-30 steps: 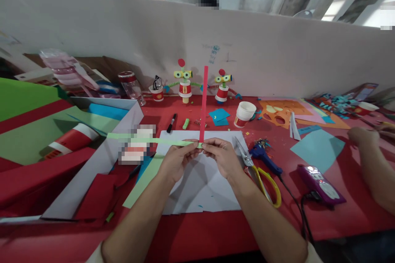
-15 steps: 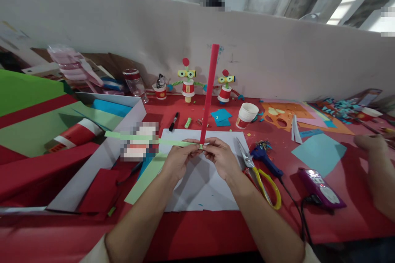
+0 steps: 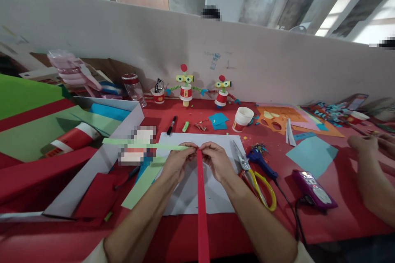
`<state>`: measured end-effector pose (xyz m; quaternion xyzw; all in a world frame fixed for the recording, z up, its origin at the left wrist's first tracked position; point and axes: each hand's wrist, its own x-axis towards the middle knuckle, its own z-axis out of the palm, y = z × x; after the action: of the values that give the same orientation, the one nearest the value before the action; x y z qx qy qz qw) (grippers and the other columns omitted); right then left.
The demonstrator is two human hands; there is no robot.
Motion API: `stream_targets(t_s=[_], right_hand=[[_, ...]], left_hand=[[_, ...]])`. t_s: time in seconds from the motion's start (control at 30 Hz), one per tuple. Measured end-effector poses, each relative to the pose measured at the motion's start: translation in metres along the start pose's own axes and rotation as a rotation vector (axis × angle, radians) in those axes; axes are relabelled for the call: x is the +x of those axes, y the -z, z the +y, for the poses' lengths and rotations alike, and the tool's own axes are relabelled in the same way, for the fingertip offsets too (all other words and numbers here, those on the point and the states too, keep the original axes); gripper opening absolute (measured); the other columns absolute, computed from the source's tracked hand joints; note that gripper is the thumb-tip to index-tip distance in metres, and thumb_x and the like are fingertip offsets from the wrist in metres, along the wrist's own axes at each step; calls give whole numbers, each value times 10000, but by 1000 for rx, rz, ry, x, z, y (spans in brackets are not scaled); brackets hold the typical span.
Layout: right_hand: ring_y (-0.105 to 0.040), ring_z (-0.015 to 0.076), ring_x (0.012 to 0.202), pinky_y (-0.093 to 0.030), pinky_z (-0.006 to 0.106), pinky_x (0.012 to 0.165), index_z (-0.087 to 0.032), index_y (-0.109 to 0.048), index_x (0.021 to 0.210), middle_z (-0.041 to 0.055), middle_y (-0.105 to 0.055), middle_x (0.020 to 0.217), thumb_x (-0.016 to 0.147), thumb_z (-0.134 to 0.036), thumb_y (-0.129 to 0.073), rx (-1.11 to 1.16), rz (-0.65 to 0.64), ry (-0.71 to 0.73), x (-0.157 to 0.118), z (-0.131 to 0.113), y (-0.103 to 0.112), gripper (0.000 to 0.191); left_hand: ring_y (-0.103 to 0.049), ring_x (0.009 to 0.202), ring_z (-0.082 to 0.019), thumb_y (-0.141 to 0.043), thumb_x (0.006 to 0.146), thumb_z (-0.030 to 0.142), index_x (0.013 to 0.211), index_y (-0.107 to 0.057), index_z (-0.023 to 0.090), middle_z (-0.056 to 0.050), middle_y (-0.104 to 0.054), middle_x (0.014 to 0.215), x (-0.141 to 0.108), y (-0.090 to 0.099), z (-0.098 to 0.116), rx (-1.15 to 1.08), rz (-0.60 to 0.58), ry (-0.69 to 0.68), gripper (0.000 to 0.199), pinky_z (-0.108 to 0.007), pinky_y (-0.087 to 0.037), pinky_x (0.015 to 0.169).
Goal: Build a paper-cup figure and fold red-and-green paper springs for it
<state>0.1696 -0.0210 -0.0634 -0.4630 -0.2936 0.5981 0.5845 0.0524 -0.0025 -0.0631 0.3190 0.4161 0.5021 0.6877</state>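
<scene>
My left hand (image 3: pixel 179 161) and my right hand (image 3: pixel 215 158) meet over a white sheet (image 3: pixel 188 201), fingertips pinched together at the joint of two paper strips. The light green paper strip (image 3: pixel 171 147) runs out to the left from my left fingers. A red paper strip (image 3: pixel 202 205) hangs from the joint toward me, between my forearms. Both hands are closed at this crossing; the fold itself is mostly covered by my fingers. Beyond the sheet lie a green folded paper spring (image 3: pixel 185 126) and a red-and-green one (image 3: pixel 200 127).
To the right are scissors (image 3: pixel 254 183), a blue glue gun (image 3: pixel 262 162) and a purple device (image 3: pixel 314 189) with a cable. Two paper-cup figures (image 3: pixel 186 91) stand at the back beside stacked cups (image 3: pixel 242 119). An open box (image 3: pixel 123 131) is at left. Another person's hand (image 3: pixel 364 152) rests far right.
The red strip, which stood upright from my fingers, has been folded down toward me. The green strip still points left. Both hands stay pinched at the joint.
</scene>
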Motion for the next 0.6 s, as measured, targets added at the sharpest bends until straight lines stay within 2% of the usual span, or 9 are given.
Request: stream_targets(t_s=[0.17,0.33,0.5,0.6], right_hand=[[-502,101,568,-384,237,589,-179,-650,590,-38,-581,560,575,-188,-594,-1,-16,26,0,1,1,58],[-496,96,599,-383,236,618,-185,-646,643,-51,-584,603,546,-159,-685,-61,-39,97,1,3,1,108],[-527,100,651,-402,235,641,-215,-637,761,-60,-607,665,534,-146,-733,-16,-4,166,-1,0,-1,257],[-537,113,666,-419,251,643,-194,-678,796,-31,-627,690,563,-198,-737,-84,-2,159,-2,-4,-2,240]], left_hand=[[-579,574,-109,-744,492,171,635,-666,139,4,-638,610,0,0,1,-16,-4,8,166,-225,-455,591],[-557,559,-96,-770,477,164,654,-679,140,14,-634,596,3,3,1,0,31,-19,200,-220,-442,581],[-585,613,-99,-799,500,195,741,-667,134,12,-652,627,4,5,2,-11,27,-72,281,-223,-455,646],[-593,613,-105,-808,492,186,828,-628,147,17,-661,618,3,5,3,-13,53,-83,383,-230,-451,653]])
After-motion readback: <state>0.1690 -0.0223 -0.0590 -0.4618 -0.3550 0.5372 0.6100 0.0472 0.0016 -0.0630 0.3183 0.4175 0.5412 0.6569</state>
